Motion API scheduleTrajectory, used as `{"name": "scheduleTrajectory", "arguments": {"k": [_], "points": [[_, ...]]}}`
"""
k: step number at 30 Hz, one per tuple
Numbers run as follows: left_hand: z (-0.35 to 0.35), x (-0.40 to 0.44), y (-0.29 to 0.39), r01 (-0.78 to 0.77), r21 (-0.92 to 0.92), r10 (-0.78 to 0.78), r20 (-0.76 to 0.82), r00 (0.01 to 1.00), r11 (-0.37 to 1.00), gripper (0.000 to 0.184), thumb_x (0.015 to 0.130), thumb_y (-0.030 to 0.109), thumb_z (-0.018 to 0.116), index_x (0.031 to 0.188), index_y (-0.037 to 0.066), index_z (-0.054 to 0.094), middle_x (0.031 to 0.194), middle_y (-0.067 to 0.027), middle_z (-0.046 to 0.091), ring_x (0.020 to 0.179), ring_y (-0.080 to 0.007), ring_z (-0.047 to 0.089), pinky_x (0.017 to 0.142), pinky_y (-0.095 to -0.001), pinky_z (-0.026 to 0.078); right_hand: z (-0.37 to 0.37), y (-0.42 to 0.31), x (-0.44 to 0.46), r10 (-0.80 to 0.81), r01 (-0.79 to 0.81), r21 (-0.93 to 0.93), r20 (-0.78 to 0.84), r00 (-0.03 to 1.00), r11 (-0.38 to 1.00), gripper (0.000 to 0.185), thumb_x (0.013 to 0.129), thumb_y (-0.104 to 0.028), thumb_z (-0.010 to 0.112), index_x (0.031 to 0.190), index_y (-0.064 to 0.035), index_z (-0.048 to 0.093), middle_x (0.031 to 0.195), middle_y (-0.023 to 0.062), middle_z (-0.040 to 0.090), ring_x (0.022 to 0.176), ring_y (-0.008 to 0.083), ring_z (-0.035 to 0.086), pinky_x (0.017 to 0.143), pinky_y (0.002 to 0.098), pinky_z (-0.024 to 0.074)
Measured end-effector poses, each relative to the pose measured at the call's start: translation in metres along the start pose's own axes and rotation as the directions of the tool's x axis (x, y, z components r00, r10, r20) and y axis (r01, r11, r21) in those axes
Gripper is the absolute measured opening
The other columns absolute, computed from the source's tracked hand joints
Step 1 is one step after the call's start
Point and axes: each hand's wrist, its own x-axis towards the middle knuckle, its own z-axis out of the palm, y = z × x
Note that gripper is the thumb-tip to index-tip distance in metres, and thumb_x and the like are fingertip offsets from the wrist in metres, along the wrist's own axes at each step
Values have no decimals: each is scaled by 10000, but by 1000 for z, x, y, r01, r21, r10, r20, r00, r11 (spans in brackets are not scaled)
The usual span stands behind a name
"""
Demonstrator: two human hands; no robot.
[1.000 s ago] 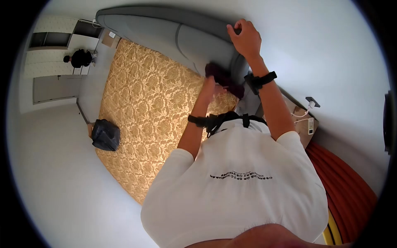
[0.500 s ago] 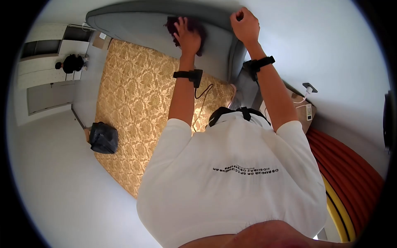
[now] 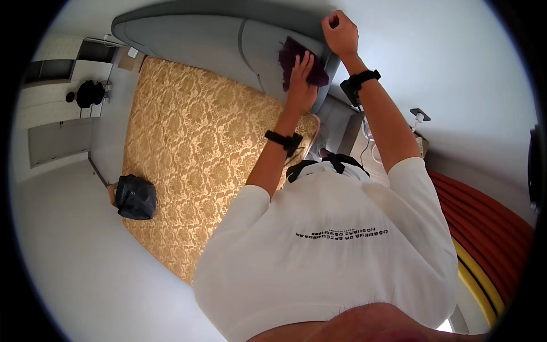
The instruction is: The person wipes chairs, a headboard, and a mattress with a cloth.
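Observation:
A dark purple cloth (image 3: 289, 61) is pressed against the grey padded headboard (image 3: 194, 43), near its right end. My left hand (image 3: 302, 85) lies on the cloth with its fingers stretched out and somewhat apart. My right hand (image 3: 341, 35) is curled closed beside the headboard's upper right corner, close to the white wall, and nothing shows inside its fingers. Each wrist wears a black strap with a small device.
A bed with a gold patterned cover (image 3: 188, 137) extends to the left, with a black bag (image 3: 135, 197) at its far edge. A wall socket (image 3: 419, 114) and red folded curtain (image 3: 484, 222) are on the right. Another person (image 3: 90, 94) is at the far left.
My left hand and the cloth moved from low by the bed up onto the headboard, leftward, then back right toward its right end. My right hand stays curled near the headboard corner.

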Motion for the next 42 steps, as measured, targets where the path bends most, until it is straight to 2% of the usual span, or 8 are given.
{"name": "scheduleTrajectory", "arguments": {"k": [4, 6, 12, 16, 20, 22, 26, 42], "points": [[33, -50, 4, 287, -611, -384, -30, 923, 738, 467, 992, 240, 457, 1407, 27, 452, 1426, -133, 489, 1309, -319, 468, 1118, -428, 345, -6, -3, -3, -1, 1, -15, 33, 999, 1000, 200, 826, -230, 625, 810, -40, 565, 710, 153, 615, 674, 360, 604, 656, 428, 487], [45, -77, 3, 450, -829, -627, 551, 551, -332, 514, 1046, 423, 335, 1332, 39, 520, 1370, -85, 538, 1229, -299, 532, 1083, -445, 391, -7, -6, 1, 28, -26, -36, 48, 998, 999, 166, 827, -175, 613, 828, -30, 533, 733, 214, 588, 692, 406, 574, 627, 470, 454], [27, -47, 13, 366, -794, -621, 608, 495, -485, 641, 1022, 565, 266, 1289, 53, 545, 1232, -104, 617, 1133, -287, 586, 1021, -459, 454, -6, -5, -2, 11, -11, -25, 22, 1000, 1000, 155, 839, -167, 591, 833, -24, 534, 734, 219, 579, 689, 430, 556, 625, 479, 448], [-18, 28, 17, 145, -985, -725, 29, 688, 98, 550, 1025, 485, 333, 1206, 33, 591, 1138, -97, 647, 1053, -257, 624, 976, -417, 487, -5, 0, -2, -54, 53, -18, -26, 998, 998, 156, 847, -166, 577, 846, -16, 537, 743, 228, 579, 704, 447, 552, 629, 488, 445], [-20, 70, 14, 254, -854, -620, -98, 779, 454, 436, 1011, 398, 424, 1161, 39, 621, 1101, -116, 662, 976, -251, 647, 894, -425, 510, -4, 1, 0, -31, 31, -19, -17, 999, 999, 171, 841, -182, 579, 853, -15, 544, 750, 224, 583, 688, 417, 557, 633, 469, 454], [-12, 71, 28, 327, -334, -333, 42, 942, 884, 346, 933, 308, 597, 1138, 29, 614, 1088, -170, 672, 982, -350, 645, 848, -435, 502, -8, 1, 2, 27, -28, 33, 34, 999, 999, 180, 834, -194, 582, 851, -19, 545, 750, 218, 583, 673, 393, 554, 634, 456, 458], [-6, 73, 36, -178, -57, 163, -206, 965, 982, 357, 877, 307, 677, 1107, 38, 628, 984, -184, 661, 845, -327, 643, 767, -468, 508, -4, 7, 6, 66, -69, 59, 46, 997, 996, 199, 822, -225, 582, 841, -30, 547, 746, 196, 581, 644, 331, 539, 630, 414, 465], [70, -75, -17, 94, -318, -172, -229, 958, 944, 314, 801, 108, 733, 1080, 10, 627, 1014, -189, 638, 902, -374, 607, 801, -436, 483, -18, -13, -5, 89, -87, -21, 122, 989, 996, 164, 836, -168, 582, 833, -17, 516, 752, 203, 562, 698, 368, 533, 662, 445, 446]]}}
